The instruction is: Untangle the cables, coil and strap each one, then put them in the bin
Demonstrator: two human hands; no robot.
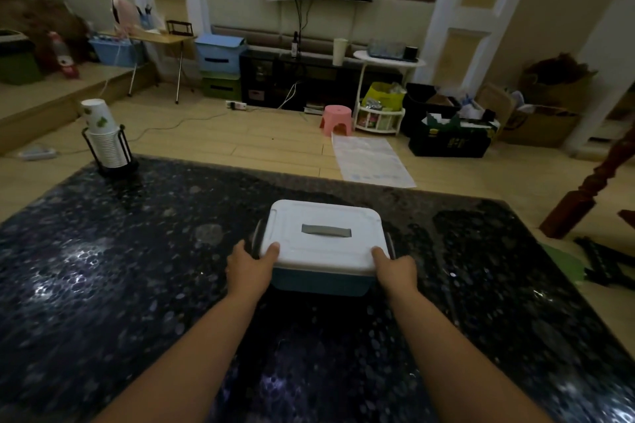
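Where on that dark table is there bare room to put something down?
Bare table runs from the cup holder to the left hand, and right of the right hand to the far edge. The only crowded spot is the middle, where both hands grip the bin.

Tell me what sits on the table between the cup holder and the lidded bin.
Nothing: in the head view, the dark table is bare between the cup holder and the bin, which the left hand and right hand grip.
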